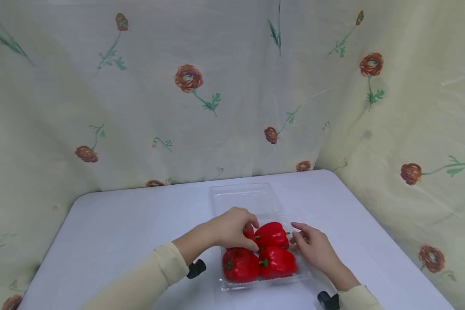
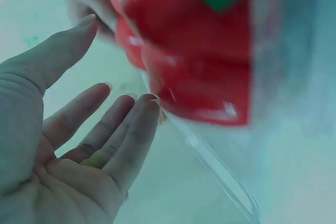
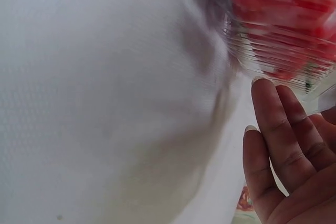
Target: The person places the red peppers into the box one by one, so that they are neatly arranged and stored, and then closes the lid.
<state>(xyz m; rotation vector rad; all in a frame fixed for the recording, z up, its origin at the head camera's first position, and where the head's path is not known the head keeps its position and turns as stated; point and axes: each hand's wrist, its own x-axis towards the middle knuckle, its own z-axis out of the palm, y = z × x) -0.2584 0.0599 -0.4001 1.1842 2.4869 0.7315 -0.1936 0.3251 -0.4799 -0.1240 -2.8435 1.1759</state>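
Several glossy red bell peppers with green stems sit in a clear plastic clamshell container [image 1: 226, 285] on the table. The front left pepper [image 1: 242, 266] and front right pepper [image 1: 280, 261] lie side by side, with the back right pepper [image 1: 271, 234] behind. My left hand [image 1: 234, 228] is over the back left pepper [image 1: 249, 232], largely covering it in the head view. In the left wrist view its fingers [image 2: 126, 129] are loosely bent and spread, the fingertips beside a pepper [image 2: 194, 77]. My right hand [image 3: 286, 145] is at the container's right side, fingers extended near its ribbed wall.
The container's transparent lid [image 1: 244, 200] lies folded back behind the peppers. A white table [image 1: 139, 232] stands under everything. Flower-patterned curtains [image 1: 224, 142] hang along its back and right side. Dark wrist cameras [image 1: 196, 268] sit below both wrists.
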